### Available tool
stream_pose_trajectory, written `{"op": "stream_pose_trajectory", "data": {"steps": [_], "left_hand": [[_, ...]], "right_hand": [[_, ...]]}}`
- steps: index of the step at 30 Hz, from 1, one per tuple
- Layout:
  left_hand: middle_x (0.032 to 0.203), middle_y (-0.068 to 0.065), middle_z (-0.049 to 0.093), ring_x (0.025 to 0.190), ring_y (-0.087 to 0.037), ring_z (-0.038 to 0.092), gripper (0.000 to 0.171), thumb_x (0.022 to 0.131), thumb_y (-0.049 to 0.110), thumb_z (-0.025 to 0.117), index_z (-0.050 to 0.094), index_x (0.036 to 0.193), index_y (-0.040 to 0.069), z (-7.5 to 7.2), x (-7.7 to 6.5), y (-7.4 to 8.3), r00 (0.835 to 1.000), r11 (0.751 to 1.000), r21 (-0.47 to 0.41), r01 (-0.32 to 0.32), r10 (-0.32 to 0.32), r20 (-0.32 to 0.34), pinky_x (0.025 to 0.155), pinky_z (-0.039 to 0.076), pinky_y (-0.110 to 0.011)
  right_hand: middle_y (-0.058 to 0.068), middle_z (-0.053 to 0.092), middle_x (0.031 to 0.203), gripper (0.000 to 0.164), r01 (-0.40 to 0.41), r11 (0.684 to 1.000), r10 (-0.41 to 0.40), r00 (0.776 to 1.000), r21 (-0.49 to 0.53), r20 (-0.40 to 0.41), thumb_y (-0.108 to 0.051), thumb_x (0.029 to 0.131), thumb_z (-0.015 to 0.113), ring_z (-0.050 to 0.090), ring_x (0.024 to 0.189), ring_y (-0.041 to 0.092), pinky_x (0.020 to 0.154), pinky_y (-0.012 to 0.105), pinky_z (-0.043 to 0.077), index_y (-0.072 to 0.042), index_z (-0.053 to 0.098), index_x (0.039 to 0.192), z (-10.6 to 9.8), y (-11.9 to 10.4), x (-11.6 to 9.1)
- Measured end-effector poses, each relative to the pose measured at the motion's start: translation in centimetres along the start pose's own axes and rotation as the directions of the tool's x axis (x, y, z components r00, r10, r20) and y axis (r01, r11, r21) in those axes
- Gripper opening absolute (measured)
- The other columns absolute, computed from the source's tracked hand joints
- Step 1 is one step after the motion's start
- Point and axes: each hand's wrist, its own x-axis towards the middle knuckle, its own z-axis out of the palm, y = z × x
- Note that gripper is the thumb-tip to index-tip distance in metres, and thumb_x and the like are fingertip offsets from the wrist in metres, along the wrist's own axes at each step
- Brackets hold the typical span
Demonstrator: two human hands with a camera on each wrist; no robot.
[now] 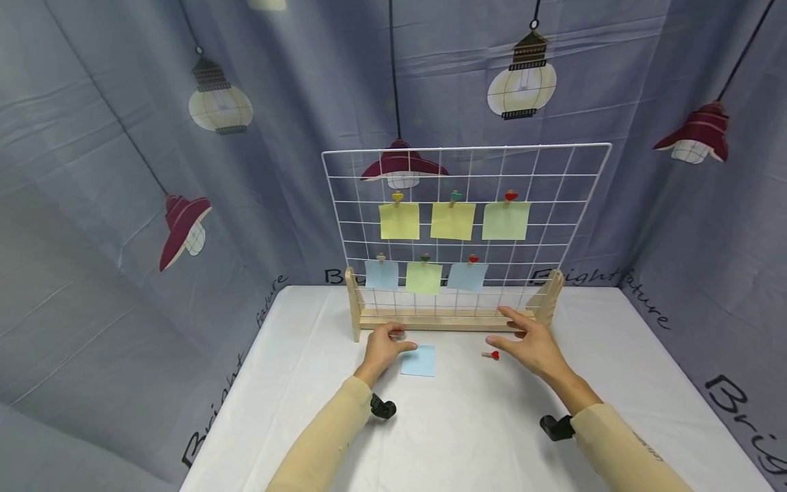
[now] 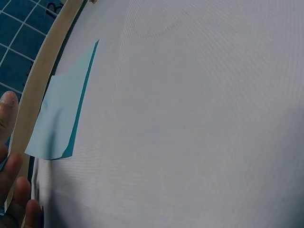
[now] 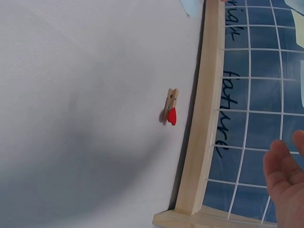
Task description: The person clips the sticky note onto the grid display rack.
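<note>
A blue sticky note (image 1: 418, 361) lies on the white table, one edge lifted in the left wrist view. My left hand (image 1: 384, 352) hovers at its left side, fingers loosely bent, thumb toward the note and nothing gripped. To the right lies a small wooden clothespin (image 3: 170, 107) with a red heart on one end. My right hand (image 1: 530, 345) is held just right of this clothespin, thumb and fingers spread and holding nothing. Behind both hands stands a white wire grid (image 1: 467, 256), with yellow, green and blue notes clipped on it in two rows by small heart clothespins.
The grid stands in a wooden base (image 1: 455, 321) whose front bar runs close behind both hands. White cloth covers the table (image 1: 467, 430). A blue-grey curtain (image 1: 295, 137) printed with lamps hangs behind and at both sides.
</note>
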Motion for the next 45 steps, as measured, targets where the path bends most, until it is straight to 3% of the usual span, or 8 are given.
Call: {"op": "stream_pose_trajectory", "data": {"steps": [12,18,26,34,45], "left_hand": [[0.102,-0.005,0.078,0.087,-0.014,0.061,0.038,0.077,0.022,0.092,0.077,0.109,0.008,0.2,-0.1,-1.1,1.000,0.999,0.047,-0.005,0.005,0.000,0.078,0.050,-0.030],[0.095,-0.002,0.077,0.083,-0.010,0.061,0.034,0.076,0.020,0.093,0.079,0.105,0.009,0.5,-0.2,-1.5,0.999,0.997,0.071,-0.034,0.035,-0.009,0.077,0.051,-0.029],[0.089,0.003,0.076,0.081,-0.009,0.063,0.028,0.076,0.018,0.092,0.080,0.101,0.013,0.8,-0.5,-1.4,1.000,0.996,0.085,-0.019,0.020,-0.014,0.079,0.052,-0.029],[0.081,0.004,0.073,0.075,-0.006,0.062,0.017,0.080,0.017,0.090,0.082,0.094,0.016,1.1,-0.4,-1.5,1.000,0.996,0.084,-0.008,0.010,-0.015,0.074,0.053,-0.028],[0.081,0.006,0.076,0.079,-0.007,0.066,0.005,0.084,0.019,0.086,0.084,0.088,0.017,1.0,-0.6,-1.7,1.000,0.998,0.064,-0.005,0.006,-0.017,0.074,0.053,-0.027]], "right_hand": [[0.027,0.048,0.153,0.085,-0.002,1.000,0.002,1.000,0.002,-0.016,-0.051,0.087,0.080,0.057,0.128,0.050,0.102,0.060,0.050,-0.014,0.046,0.156,0.6,0.3,0.1],[0.026,0.050,0.152,0.082,0.038,0.999,-0.038,0.999,0.015,-0.032,-0.045,0.088,0.082,0.059,0.128,0.046,0.104,0.058,0.049,-0.011,0.048,0.154,1.0,0.7,0.2],[0.025,0.051,0.152,0.081,0.088,0.996,-0.088,0.995,0.008,-0.044,-0.041,0.088,0.083,0.058,0.130,0.046,0.105,0.058,0.050,-0.007,0.049,0.153,1.4,1.6,0.2],[0.025,0.054,0.150,0.081,0.067,0.998,-0.067,0.996,0.003,-0.052,-0.042,0.088,0.083,0.059,0.129,0.046,0.104,0.058,0.050,-0.008,0.049,0.153,1.5,1.8,0.2],[0.025,0.051,0.152,0.082,0.048,0.999,-0.047,0.998,0.023,-0.041,-0.041,0.088,0.082,0.057,0.132,0.046,0.106,0.058,0.049,-0.008,0.048,0.154,1.5,1.8,0.0]]}}
